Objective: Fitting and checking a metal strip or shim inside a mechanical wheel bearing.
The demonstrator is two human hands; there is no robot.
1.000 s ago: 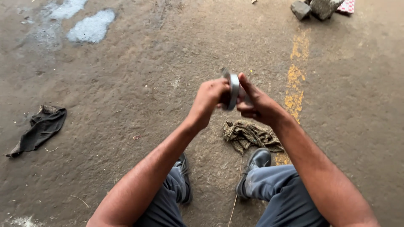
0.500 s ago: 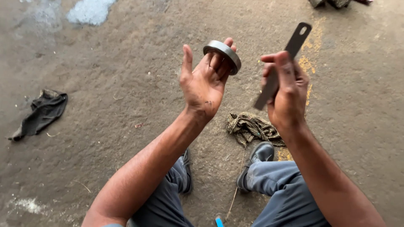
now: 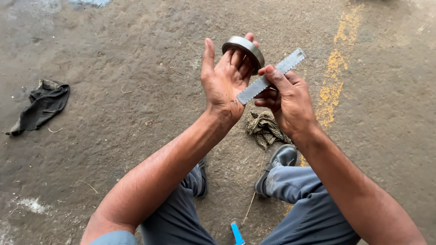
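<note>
The left hand is raised palm-up with its thumb standing apart, the fingertips curled to pinch a flat grey metal ring at about twelve o'clock from the palm, tilted so its edge shows; held this way, the ring's rim seems presented toward the other hand. The right hand, just to the three o'clock side and touching the left at the palm, grips a thin metal strip with notched edges between thumb and folded fingers. The strip runs diagonally from the left palm's heel up toward two o'clock, passing just beside the ring, as if being lined up against it.

Below, a crumpled patterned rag lies on the rough, stained concrete floor by a dark shoe. A dark cloth sits well away at nine o'clock, and a worn yellow painted line runs at two o'clock.
</note>
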